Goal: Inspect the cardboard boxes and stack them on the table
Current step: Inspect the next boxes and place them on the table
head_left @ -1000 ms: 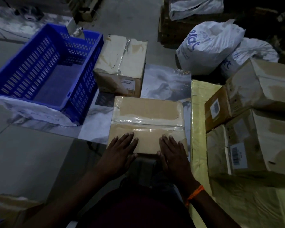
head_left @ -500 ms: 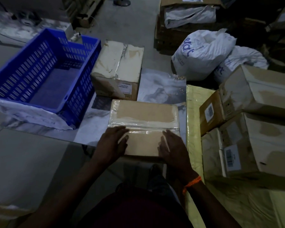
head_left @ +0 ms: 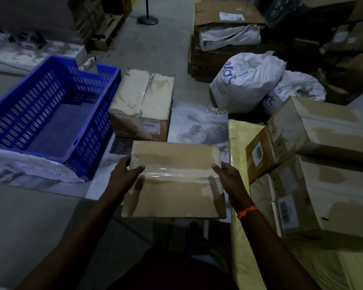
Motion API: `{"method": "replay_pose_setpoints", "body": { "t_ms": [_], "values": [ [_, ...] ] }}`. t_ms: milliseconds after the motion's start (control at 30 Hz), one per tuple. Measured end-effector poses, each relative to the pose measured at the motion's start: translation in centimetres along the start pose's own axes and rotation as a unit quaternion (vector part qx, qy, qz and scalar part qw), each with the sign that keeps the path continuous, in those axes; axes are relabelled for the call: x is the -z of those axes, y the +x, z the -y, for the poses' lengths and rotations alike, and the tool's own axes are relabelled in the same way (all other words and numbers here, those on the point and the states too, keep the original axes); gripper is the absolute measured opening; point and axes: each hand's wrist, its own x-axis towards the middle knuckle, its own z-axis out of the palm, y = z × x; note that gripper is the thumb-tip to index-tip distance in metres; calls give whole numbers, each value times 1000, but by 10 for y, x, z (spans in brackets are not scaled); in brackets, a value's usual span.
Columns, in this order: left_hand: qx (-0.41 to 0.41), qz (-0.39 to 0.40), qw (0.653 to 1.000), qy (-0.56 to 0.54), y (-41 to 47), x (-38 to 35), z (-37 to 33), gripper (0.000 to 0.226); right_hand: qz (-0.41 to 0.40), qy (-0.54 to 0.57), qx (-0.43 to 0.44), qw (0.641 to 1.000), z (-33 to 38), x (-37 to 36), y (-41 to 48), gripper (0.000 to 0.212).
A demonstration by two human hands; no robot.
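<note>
Our left hand [head_left: 126,174] grips the left edge of the cardboard box [head_left: 174,185], thumb on top across the clear tape and the other fingers out of sight round the side. Our right hand [head_left: 228,176] holds the right edge the same way, thumb on the top face. An orange band [head_left: 247,212] sits on the right wrist.

From the head view, the box is held between both hands at the near edge of the table [head_left: 197,122], its near half jutting past that edge towards us. We cannot tell whether its far edge touches the tabletop. A strip of shiny tape runs across the middle of its top.

Farther along the table stands a second box [head_left: 143,101], pale and taped, with a label on its near side. To its left, just beside it, is a blue crate [head_left: 50,114] with slotted walls, resting on white plastic sheeting [head_left: 34,166].

On the right, a yellow wrapped surface [head_left: 239,139] carries two big boxes, the upper box [head_left: 323,130] lying on the lower box [head_left: 323,195], both with labels on the sides facing left. Beyond them, on the floor, lie two white sacks [head_left: 245,82] with blue lettering. At the far side an open carton [head_left: 224,15] holds crumpled white wrapping.
</note>
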Motion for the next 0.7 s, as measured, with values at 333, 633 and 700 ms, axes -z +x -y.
{"method": "replay_pose_setpoints", "body": {
  "t_ms": [333, 633, 700],
  "values": [
    [5, -67, 972, -223, -14, 7, -9, 24, -88, 178, 52, 979, 7, 16, -8, 22],
    [15, -82, 965, -250, -50, -15, 19, 81, -119, 234, -36, 964, -19, 21, -33, 47],
    [16, -74, 966, -245, -52, -16, 26, 80, -121, 227, -26, 966, -29, 20, -41, 38]
  ]
}}
